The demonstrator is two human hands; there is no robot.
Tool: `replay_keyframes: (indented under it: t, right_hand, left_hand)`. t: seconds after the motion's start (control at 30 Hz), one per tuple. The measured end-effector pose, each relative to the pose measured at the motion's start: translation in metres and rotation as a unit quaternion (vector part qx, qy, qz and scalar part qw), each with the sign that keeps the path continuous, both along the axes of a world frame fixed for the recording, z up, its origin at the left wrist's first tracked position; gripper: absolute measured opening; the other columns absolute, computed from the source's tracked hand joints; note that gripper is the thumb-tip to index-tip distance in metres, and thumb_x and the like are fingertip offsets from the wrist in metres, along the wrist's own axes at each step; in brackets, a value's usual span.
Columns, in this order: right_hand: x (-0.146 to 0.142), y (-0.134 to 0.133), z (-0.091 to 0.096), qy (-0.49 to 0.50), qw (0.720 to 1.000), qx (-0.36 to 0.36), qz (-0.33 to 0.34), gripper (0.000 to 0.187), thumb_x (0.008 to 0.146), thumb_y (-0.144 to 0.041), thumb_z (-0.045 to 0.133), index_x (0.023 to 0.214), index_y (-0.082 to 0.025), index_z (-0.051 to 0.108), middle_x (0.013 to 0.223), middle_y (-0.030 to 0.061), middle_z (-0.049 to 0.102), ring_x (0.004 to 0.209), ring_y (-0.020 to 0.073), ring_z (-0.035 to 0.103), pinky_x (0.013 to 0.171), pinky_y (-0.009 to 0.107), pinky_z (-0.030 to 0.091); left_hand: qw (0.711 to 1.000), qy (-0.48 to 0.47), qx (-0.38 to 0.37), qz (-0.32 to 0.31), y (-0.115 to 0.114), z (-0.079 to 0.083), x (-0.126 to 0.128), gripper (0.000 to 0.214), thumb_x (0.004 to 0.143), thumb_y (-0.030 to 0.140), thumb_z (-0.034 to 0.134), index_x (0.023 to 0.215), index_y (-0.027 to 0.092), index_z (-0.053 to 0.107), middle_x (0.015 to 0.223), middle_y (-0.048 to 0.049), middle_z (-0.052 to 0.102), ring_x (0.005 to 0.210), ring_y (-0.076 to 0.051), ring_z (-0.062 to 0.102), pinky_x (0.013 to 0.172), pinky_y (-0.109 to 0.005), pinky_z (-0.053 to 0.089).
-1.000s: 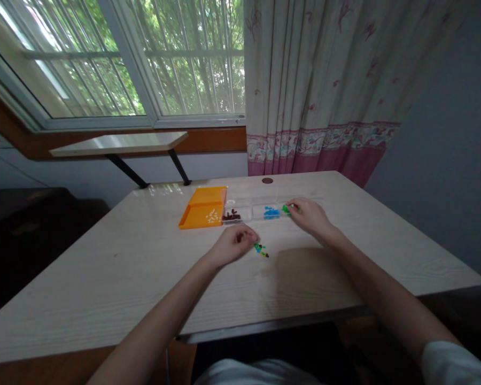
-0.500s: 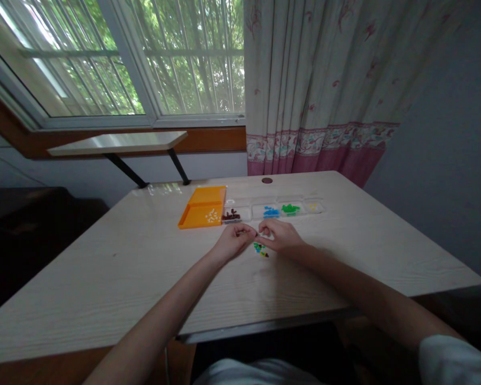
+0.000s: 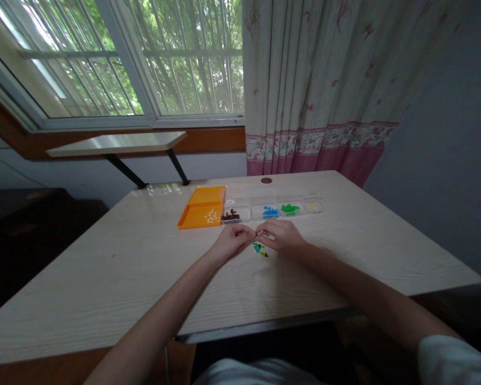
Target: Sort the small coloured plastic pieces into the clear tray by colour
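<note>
Your left hand and right hand seem to share a closed grip on a tiny dark piece, so a fingertip slip could drop it among the coloured bits just nearer on the counter.

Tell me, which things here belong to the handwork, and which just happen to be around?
Likely in use: multicoloured cluster near the fingers; brown pieces; blue pieces; green pieces; yellow pieces; white pieces; orange case.

Just around: shelf; curtain; window; brown disc.
</note>
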State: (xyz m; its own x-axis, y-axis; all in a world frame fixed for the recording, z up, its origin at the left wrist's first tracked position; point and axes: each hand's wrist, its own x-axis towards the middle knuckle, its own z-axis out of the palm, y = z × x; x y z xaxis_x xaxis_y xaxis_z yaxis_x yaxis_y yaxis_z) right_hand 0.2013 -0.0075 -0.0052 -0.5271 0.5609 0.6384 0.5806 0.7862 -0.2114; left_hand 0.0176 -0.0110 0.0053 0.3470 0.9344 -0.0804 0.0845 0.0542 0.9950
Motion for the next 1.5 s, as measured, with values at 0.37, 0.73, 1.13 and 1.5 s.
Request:
replay_keyframes:
  t: [0.37, 0.73, 1.13, 1.5]
  right_hand:
    - [0.002, 0.001, -0.001, 0.018, 1.0, -0.013, 0.006, 0.016, 0.082, -0.031, 0.053, 0.088, -0.019, 0.062, 0.077, 0.0028, 0.064, 0.069, 0.0115, 0.059, 0.063, 0.021, 0.041]
    - [0.005, 0.003, -0.002, 0.038, 0.999, -0.017, 0.007, 0.018, 0.083, -0.032, 0.052, 0.088, -0.019, 0.063, 0.078, 0.0033, 0.065, 0.069, 0.0117, 0.06, 0.065, 0.022, 0.044]
    - [0.003, 0.004, -0.003, 0.034, 0.999, -0.035, 0.014, 0.02, 0.082, -0.033, 0.052, 0.091, -0.019, 0.063, 0.08, 0.0038, 0.065, 0.072, 0.0122, 0.059, 0.067, 0.022, 0.043]
    - [0.017, 0.002, 0.013, -0.123, 0.97, -0.202, 0.048, 0.016, 0.078, -0.03, 0.055, 0.081, -0.021, 0.067, 0.066, -0.001, 0.063, 0.057, 0.0094, 0.055, 0.056, 0.019, 0.037]
  left_hand:
    - [1.0, -0.009, 0.002, -0.005, 0.0, 0.002, 0.0, 0.033, 0.06, 0.041, 0.066, 0.067, 0.009, 0.06, 0.039, 0.0078, 0.037, 0.035, -0.002, 0.025, 0.039, -0.018, 0.012]
    - [0.948, 0.147, 0.278, 0.056, 0.0, -0.002, -0.002, 0.019, 0.07, 0.029, 0.06, 0.074, 0.012, 0.066, 0.061, -0.0018, 0.057, 0.052, -0.007, 0.042, 0.047, -0.019, 0.031]
    - [0.866, 0.251, 0.428, 0.055, -0.005, -0.001, -0.007, 0.015, 0.078, 0.025, 0.053, 0.08, 0.016, 0.065, 0.069, -0.0039, 0.059, 0.063, -0.011, 0.05, 0.056, -0.021, 0.038]
    - [0.851, 0.195, 0.462, 0.155, -0.012, 0.013, -0.012, 0.018, 0.08, 0.028, 0.053, 0.079, 0.016, 0.066, 0.073, -0.0057, 0.063, 0.059, -0.01, 0.05, 0.054, -0.022, 0.039]
